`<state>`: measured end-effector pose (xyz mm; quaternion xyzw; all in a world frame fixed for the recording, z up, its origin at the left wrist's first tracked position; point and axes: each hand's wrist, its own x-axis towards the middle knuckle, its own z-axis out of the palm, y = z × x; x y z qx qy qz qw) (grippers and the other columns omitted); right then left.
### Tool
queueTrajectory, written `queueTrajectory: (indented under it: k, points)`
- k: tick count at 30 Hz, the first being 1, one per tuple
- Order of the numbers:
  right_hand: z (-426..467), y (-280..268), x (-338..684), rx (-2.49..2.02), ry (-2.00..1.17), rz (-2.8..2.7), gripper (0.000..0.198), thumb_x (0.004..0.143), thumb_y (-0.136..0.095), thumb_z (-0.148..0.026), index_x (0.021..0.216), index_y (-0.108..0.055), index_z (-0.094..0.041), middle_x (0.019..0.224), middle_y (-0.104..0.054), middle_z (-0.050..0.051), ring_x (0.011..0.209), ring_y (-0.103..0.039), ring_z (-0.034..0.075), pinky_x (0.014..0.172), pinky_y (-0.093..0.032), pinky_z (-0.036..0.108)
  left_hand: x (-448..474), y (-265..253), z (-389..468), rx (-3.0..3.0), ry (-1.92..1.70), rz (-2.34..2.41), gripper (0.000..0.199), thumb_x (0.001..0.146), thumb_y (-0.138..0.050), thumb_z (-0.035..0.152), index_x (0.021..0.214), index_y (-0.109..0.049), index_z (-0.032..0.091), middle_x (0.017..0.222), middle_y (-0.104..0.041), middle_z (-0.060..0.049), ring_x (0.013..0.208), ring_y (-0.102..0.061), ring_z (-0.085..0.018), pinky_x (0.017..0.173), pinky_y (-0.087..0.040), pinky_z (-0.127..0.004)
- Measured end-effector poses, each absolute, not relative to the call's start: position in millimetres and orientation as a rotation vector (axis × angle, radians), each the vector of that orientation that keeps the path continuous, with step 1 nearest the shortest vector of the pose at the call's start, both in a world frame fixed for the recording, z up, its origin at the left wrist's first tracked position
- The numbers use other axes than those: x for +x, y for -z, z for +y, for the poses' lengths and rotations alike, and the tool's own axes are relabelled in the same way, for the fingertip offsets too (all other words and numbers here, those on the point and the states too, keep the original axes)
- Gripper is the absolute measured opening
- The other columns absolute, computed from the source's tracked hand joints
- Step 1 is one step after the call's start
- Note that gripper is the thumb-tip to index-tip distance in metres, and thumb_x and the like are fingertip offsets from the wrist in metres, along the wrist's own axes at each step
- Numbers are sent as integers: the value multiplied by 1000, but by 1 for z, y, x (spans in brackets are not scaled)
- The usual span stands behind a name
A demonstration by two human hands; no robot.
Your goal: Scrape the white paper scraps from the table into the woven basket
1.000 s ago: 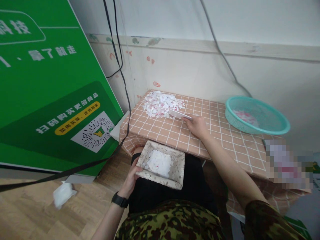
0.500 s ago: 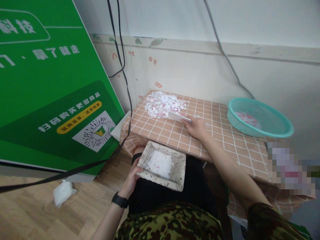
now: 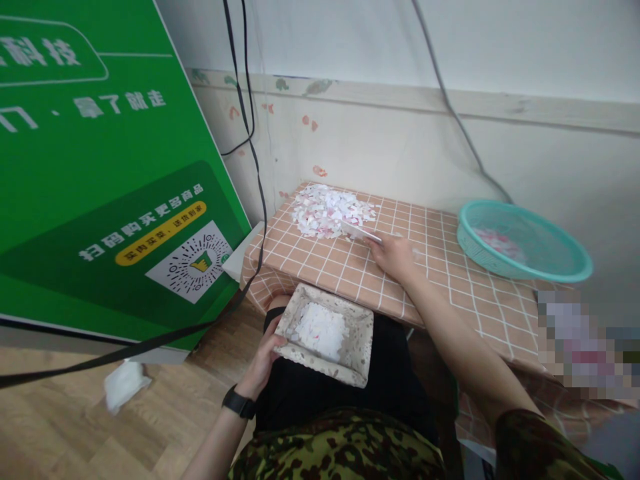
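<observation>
My left hand (image 3: 266,357) grips the left rim of a rectangular, spotted beige box (image 3: 361,347), held over my lap below the table's edge. White paper scraps (image 3: 323,328) with a touch of red lie in it. Over the table, my right hand (image 3: 394,255) is closed on one end of a thin white flat card (image 3: 356,231). The card's far end meets the near right edge of a pile of white and pink paper scraps (image 3: 327,208). Whether it touches the tablecloth, I cannot tell.
A checked brown cloth covers the table (image 3: 430,267). A turquoise plastic basket (image 3: 540,263) with pink and white scraps stands at the right. At the left rises a green printed panel (image 3: 100,167), with a black strap (image 3: 259,200) hanging in front. A white packet (image 3: 125,385) lies on the floor.
The view has shifted slightly. The card in my right hand is tilted a little differently against the pile's edge. My left hand keeps its hold on the box.
</observation>
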<state>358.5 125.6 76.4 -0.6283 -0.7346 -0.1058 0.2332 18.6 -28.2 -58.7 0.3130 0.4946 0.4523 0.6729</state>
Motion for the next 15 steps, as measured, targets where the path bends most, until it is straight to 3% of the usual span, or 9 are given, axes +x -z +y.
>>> queueTrajectory:
  k: [5,11,15]
  points:
    - [125,-80,357,-1716,233,-2036,41,97,-48,-44,121,-72,-20,81,-77,11,73,-70,27,64,-40,31,18,60,-28,700,-1031,1125,57,76,-61,28,133,-59,23,121,-70,-6,108,-63,-33,82,-52,-39]
    - [124,-77,365,-1739,234,-1912,45,97,-45,-49,91,-75,-16,70,-72,12,65,-65,25,59,-38,32,18,60,-29,681,-1032,1129,59,76,-63,29,134,-59,24,121,-71,-5,109,-63,-33,83,-52,-39]
    - [124,-76,365,-1747,254,-1900,46,95,-44,-49,83,-72,-16,70,-71,13,64,-64,26,60,-37,34,18,60,-28,670,-1038,1126,61,74,-65,28,135,-59,23,122,-72,-6,108,-64,-33,83,-52,-40]
